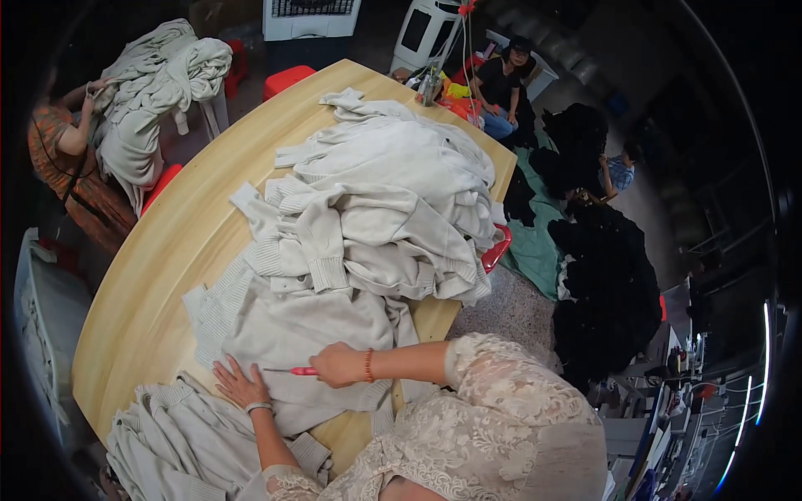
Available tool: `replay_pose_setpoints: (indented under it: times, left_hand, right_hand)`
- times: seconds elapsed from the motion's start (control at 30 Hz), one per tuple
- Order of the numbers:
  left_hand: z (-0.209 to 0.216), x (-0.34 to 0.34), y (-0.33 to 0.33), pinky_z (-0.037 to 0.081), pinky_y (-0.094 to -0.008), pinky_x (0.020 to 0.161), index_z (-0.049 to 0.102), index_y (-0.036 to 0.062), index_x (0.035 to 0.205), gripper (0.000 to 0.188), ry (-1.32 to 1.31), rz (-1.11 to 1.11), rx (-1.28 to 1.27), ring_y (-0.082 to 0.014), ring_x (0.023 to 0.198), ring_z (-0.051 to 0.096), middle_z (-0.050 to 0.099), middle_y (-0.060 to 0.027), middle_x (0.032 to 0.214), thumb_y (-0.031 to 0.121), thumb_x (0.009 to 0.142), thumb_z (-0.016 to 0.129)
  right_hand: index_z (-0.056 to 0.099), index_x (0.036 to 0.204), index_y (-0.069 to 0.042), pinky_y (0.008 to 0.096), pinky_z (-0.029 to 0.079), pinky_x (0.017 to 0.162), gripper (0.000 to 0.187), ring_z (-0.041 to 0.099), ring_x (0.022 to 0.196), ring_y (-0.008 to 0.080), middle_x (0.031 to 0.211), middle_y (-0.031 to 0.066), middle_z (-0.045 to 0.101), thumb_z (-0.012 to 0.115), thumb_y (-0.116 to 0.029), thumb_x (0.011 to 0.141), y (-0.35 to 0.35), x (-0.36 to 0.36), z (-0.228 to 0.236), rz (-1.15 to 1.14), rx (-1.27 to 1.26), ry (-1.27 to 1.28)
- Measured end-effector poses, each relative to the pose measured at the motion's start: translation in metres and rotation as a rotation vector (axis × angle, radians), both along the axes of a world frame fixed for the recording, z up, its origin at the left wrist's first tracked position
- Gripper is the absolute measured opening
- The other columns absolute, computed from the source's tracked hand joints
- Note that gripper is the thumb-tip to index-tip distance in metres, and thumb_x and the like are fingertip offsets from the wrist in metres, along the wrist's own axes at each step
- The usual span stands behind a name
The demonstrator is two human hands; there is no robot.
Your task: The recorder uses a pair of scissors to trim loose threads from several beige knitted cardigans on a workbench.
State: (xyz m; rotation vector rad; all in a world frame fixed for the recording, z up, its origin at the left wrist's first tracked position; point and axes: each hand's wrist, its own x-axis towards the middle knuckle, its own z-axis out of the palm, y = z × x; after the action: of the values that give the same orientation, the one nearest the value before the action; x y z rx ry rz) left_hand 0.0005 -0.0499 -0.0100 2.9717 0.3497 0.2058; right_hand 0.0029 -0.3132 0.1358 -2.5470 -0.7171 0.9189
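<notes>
A pale cream knitted sweater point(292, 326) lies spread on the wooden table in front of me. My left hand point(241, 385) rests flat on its lower left part, fingers apart. My right hand point(338, 365) is closed around a thin tool with a pink handle point(303, 371). The tool's slim metal shaft points left, low over the knit, toward my left hand. I cannot tell whether its tip touches the fabric.
A heap of cream sweaters point(384, 192) covers the far part of the table point(150, 275). More sweaters point(184, 442) lie at the near left. Other people work or sit around. Black garments point(606, 284) are piled at the right; a red stool point(288, 81) stands beyond the table.
</notes>
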Motion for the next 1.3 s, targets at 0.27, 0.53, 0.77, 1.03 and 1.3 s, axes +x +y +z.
replay_pose_setpoints:
  times: [0.27, 0.53, 0.77, 1.03, 1.3]
  left_hand:
    - [0.034, -0.021, 0.002, 0.014, -0.0575, 0.111, 0.032, 0.0168, 0.147, 0.071, 0.282, 0.1, -0.021, -0.0348, 0.143, 0.016, 0.022, -0.0181, 0.154, 0.046, 0.087, 0.056]
    - [0.092, -0.138, -0.194, 0.016, -0.0665, 0.106, 0.027, 0.0175, 0.148, 0.104, 0.241, -0.374, -0.292, -0.0401, 0.142, 0.015, 0.017, -0.0203, 0.154, 0.051, 0.064, 0.078]
    - [0.064, -0.14, -0.231, 0.026, -0.0575, 0.105, 0.032, 0.0148, 0.145, 0.094, 0.187, -0.236, -0.19, -0.0405, 0.134, 0.03, 0.028, -0.0213, 0.148, 0.026, 0.064, 0.08]
    - [0.069, -0.118, -0.208, 0.051, -0.039, 0.079, 0.057, 0.0064, 0.111, 0.046, -0.009, -0.028, -0.502, -0.0385, 0.093, 0.06, 0.063, -0.0165, 0.107, 0.012, 0.068, 0.072]
    - [0.197, -0.109, -0.131, 0.045, -0.0274, 0.086, 0.058, -0.0026, 0.115, 0.035, -0.713, 0.172, -1.153, -0.0139, 0.093, 0.058, 0.062, -0.0041, 0.104, 0.008, 0.082, 0.061]
  right_hand:
    - [0.054, 0.098, -0.008, 0.0483, 0.047, 0.072, 0.019, 0.061, 0.085, 0.0391, 0.082, 0.0179, 0.062, 0.058, -0.022, 0.085, -0.113, -0.117, -0.005, -0.284, 0.28, -0.126]
    - [0.056, 0.106, -0.011, 0.0457, 0.049, 0.075, 0.026, 0.058, 0.09, 0.0325, 0.093, 0.0114, 0.063, 0.061, -0.02, 0.083, -0.206, -0.091, 0.013, -0.373, 0.196, -0.338]
    - [0.054, 0.115, -0.009, 0.0474, 0.046, 0.081, 0.031, 0.058, 0.091, 0.0378, 0.101, 0.0155, 0.062, 0.059, -0.018, 0.086, -0.251, -0.082, 0.012, -0.328, 0.195, -0.226]
    - [0.055, 0.114, -0.01, 0.0474, 0.046, 0.079, 0.029, 0.057, 0.09, 0.0379, 0.095, 0.017, 0.062, 0.059, -0.022, 0.087, -0.267, -0.075, 0.013, -0.277, 0.216, -0.215]
    - [0.056, 0.111, -0.012, 0.0492, 0.047, 0.076, 0.025, 0.057, 0.088, 0.0373, 0.091, 0.0169, 0.062, 0.058, -0.023, 0.088, -0.286, -0.054, 0.014, -0.308, 0.255, -0.197]
